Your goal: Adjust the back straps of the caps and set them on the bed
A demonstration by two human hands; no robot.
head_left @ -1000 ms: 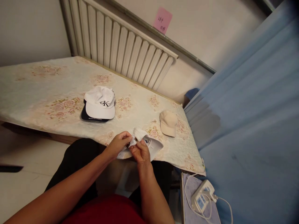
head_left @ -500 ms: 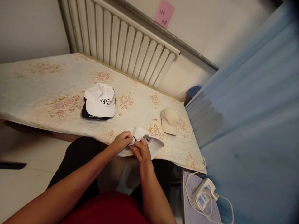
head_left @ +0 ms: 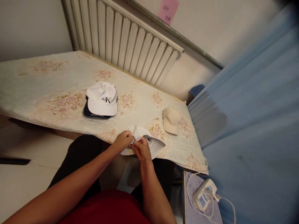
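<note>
Both my hands are at the back strap of a white baseball cap (head_left: 158, 147), near the bed's front edge. The cap's inside and the underside of its brim face me. My left hand (head_left: 123, 140) is closed in a pinch at the strap's left side, by a small dark buckle. Thumb and fingers of my right hand (head_left: 142, 149) grip the strap just to the right. A white cap with a black CK logo (head_left: 102, 104) rests on a dark cap (head_left: 87, 111) further left. To the right lies a beige cap (head_left: 171, 119).
A floral-covered bed (head_left: 140, 102) stretches in front of me, with a radiator (head_left: 130, 43) behind it. Blue curtains (head_left: 252, 118) hang at the right. A white power strip (head_left: 204, 194) with cables sits on a small stand (head_left: 191, 214) at the lower right.
The view has shifted slightly, so the scene sits a little further right. Both hands stay on the cap's strap; the dark buckle now shows less between the fingers.
</note>
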